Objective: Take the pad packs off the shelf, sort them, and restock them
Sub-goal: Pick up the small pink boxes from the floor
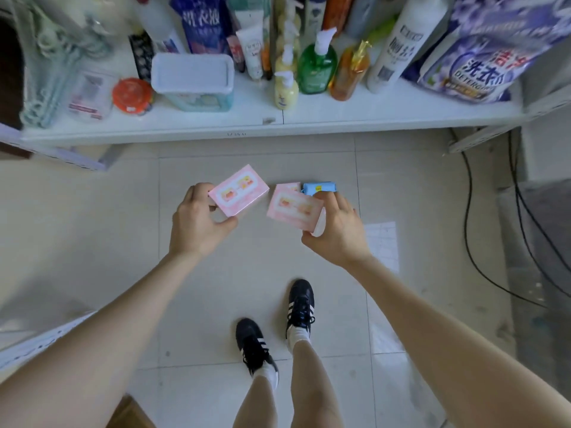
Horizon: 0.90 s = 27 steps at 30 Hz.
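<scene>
My left hand [197,220] grips a pink pad pack [238,189] by its lower left corner, holding it over the floor. My right hand [336,230] holds a second pink pad pack [293,210], with another pink pack [289,187] and a blue pad pack [318,187] stacked behind it under my fingers. Both hands hover in front of the white shelf [272,125], a little below its front edge. The packs' backs are hidden.
The shelf carries a white-lidded tub [193,78], a green pump bottle [316,66], an orange bottle [350,72], a tall white bottle [401,44], a blue detergent bag [482,66] and a red-lidded jar [133,95]. Black cables [482,242] trail on the tiled floor at right. My shoes [299,304] stand below.
</scene>
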Tool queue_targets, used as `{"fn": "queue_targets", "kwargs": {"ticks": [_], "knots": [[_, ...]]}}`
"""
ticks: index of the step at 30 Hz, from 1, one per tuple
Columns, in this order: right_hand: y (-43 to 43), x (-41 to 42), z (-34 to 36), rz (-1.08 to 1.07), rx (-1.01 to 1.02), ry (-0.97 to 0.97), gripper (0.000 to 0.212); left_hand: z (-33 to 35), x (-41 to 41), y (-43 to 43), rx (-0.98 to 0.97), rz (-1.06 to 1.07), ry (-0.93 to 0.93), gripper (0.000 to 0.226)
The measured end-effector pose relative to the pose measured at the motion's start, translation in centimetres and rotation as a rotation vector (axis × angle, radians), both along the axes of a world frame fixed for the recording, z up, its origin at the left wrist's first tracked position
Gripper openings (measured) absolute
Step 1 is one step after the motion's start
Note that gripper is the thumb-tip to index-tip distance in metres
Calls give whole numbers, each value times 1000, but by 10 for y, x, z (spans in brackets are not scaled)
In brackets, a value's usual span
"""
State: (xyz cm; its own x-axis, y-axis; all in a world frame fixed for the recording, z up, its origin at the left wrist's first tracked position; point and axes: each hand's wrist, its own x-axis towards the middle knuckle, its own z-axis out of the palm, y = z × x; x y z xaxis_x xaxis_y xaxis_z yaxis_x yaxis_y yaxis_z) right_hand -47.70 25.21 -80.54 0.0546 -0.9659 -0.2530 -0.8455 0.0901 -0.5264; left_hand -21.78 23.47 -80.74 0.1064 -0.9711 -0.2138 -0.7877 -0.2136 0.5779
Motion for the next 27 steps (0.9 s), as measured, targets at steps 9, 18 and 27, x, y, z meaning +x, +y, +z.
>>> {"fn": "queue_targets", "kwargs": {"ticks": [9,18,27], "knots": [[-28,46,172,-40,-246,-166,63,177,55,-13,-168,67,77,52],[-37,89,335,56,-564,-236,62,348,110,-3,-362,48,95,55],[-35,105,501,120,-609,-448,60,504,159,17,-552,61,174,55]]}}
